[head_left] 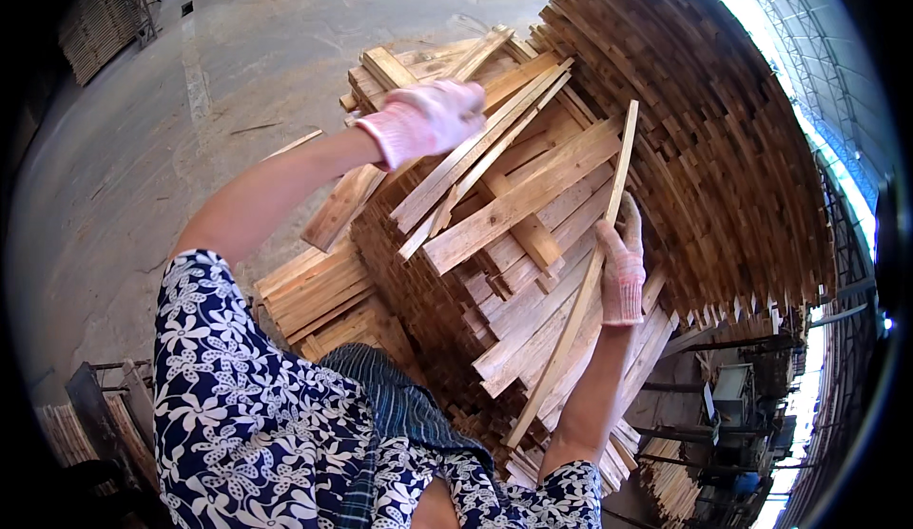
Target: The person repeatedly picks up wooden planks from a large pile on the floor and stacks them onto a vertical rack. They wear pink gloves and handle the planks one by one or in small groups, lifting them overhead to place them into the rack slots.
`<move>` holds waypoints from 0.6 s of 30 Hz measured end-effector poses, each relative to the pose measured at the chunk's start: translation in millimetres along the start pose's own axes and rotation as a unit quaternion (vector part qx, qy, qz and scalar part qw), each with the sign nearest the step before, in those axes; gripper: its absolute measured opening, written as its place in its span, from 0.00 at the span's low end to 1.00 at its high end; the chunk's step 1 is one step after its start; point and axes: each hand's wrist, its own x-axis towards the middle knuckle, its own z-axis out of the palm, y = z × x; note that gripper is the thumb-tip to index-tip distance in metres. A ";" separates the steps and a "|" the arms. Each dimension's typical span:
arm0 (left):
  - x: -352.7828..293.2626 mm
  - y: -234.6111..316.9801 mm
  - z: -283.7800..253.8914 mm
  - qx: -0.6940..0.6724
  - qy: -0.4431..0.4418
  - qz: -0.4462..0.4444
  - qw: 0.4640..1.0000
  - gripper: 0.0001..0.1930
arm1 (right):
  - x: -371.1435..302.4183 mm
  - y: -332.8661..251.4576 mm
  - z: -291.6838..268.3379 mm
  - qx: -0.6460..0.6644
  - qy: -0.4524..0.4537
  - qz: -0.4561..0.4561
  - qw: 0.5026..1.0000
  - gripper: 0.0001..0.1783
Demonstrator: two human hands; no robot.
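My right hand (623, 258), in a pink-and-white knit glove, is closed around a long thin wooden strip (578, 310). The strip slants across the stack, its far end rising toward the tall pile. My left hand (433, 118), gloved the same way, hovers over the far left of the loose boards; motion blurs its fingers, and I see nothing clearly held in it. Between the hands lie a wide plank (523, 201) and a pair of narrower boards (480, 149), set at different angles on the stack of boards (533, 334).
A tall pile of boards (704, 139) rises close on the right. Shorter wood pieces (319, 287) are stacked at the left near my body. Concrete floor (257, 82) stretches away on the left, with another wood stack (100, 20) far off. Metal racking (732, 396) stands at the lower right.
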 end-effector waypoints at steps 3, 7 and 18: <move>-10.0 29.5 12.4 0.023 -0.159 -0.054 0.986 0.30 | 0.2 -2.1 15.7 0.042 0.003 0.010 0.999 0.37; 2.2 22.9 69.0 0.121 -0.003 0.028 0.992 0.33 | -1.3 1.4 19.4 0.043 0.004 0.038 0.998 0.38; 20.4 3.8 50.1 -0.040 -0.057 -0.001 0.998 0.49 | -20.8 11.7 17.3 0.125 -0.009 0.064 0.990 0.38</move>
